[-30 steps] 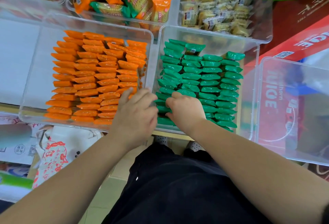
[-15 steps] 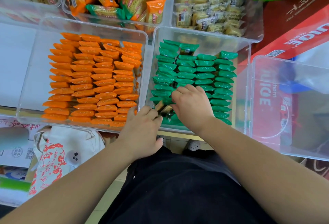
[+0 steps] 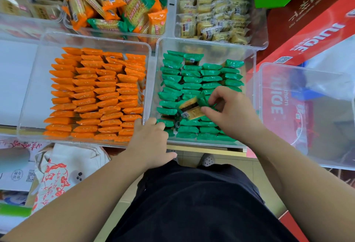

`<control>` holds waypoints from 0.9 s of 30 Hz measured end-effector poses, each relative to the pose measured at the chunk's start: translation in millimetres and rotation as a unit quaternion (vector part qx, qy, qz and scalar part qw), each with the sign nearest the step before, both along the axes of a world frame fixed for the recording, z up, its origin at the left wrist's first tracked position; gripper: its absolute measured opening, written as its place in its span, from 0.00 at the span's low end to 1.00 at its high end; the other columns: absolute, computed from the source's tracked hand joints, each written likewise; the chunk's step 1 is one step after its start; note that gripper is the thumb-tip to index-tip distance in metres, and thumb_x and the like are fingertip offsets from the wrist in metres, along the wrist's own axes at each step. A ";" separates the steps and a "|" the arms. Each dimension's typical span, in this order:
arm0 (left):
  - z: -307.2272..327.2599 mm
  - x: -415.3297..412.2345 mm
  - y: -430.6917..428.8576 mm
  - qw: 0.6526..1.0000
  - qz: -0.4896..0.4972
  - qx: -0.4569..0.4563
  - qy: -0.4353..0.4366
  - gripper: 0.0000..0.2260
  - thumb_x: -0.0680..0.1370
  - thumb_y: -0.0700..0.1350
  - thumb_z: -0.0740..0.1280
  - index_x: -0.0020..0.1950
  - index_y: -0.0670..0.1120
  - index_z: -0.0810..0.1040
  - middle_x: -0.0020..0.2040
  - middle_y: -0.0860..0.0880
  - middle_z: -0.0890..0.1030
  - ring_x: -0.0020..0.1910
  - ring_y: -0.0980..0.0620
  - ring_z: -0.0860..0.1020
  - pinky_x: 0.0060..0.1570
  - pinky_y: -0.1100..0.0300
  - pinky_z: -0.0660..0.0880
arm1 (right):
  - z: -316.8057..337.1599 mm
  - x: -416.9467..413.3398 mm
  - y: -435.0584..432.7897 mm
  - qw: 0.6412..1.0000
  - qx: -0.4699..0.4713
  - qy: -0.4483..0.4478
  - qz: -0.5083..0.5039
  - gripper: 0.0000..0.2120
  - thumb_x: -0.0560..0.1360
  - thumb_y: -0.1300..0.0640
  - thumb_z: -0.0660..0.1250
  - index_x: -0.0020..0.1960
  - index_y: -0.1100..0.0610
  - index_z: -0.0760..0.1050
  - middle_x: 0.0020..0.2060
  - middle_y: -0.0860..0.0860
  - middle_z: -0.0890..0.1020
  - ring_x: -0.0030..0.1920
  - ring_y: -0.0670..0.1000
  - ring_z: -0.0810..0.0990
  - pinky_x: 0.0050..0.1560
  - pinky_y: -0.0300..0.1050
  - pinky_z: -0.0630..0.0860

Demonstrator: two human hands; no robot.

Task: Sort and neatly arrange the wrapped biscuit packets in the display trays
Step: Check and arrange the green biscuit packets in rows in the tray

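Right hand has pulled 1 green packet up, biscuit showing — left hand drew off it.

Left tray beside right tray, packets rowed inside both; loose-packet bin behind; juice carton far right.

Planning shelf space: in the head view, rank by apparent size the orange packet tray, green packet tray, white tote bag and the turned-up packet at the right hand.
1. orange packet tray, slightly wider
2. green packet tray
3. white tote bag, partly hidden
4. turned-up packet
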State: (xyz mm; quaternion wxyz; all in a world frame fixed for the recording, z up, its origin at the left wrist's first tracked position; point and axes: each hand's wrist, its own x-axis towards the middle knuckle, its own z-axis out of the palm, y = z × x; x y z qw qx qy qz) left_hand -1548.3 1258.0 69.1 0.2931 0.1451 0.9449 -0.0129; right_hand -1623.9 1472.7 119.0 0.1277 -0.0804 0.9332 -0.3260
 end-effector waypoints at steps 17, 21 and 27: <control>75.3 18.8 -14.1 0.666 0.507 0.546 -0.037 0.06 0.81 0.43 0.67 0.53 0.48 0.85 0.47 0.49 0.86 0.46 0.51 0.82 0.46 0.57 0.79 | 38.7 47.0 -0.6 0.873 -0.381 -0.265 -0.147 0.08 0.75 0.64 0.71 0.54 0.62 0.81 0.44 0.55 0.86 0.40 0.52 0.83 0.37 0.39 0.78; 85.4 17.8 -14.4 0.584 0.561 0.586 -0.003 0.05 0.77 0.39 0.71 0.51 0.40 0.84 0.47 0.41 0.86 0.43 0.44 0.80 0.42 0.52 0.79 | 48.8 48.1 -4.6 0.849 -0.414 -0.279 -0.171 0.07 0.78 0.60 0.67 0.49 0.62 0.84 0.46 0.57 0.85 0.40 0.53 0.82 0.37 0.39 0.78; 112.8 23.0 -15.9 0.518 0.546 0.657 -0.047 0.06 0.65 0.42 0.73 0.38 0.41 0.83 0.43 0.36 0.83 0.38 0.44 0.78 0.34 0.59 0.78 | 46.1 48.5 -5.2 0.811 -0.449 -0.328 -0.182 0.06 0.70 0.57 0.70 0.34 0.53 0.81 0.38 0.55 0.83 0.34 0.49 0.78 0.31 0.38 0.69</control>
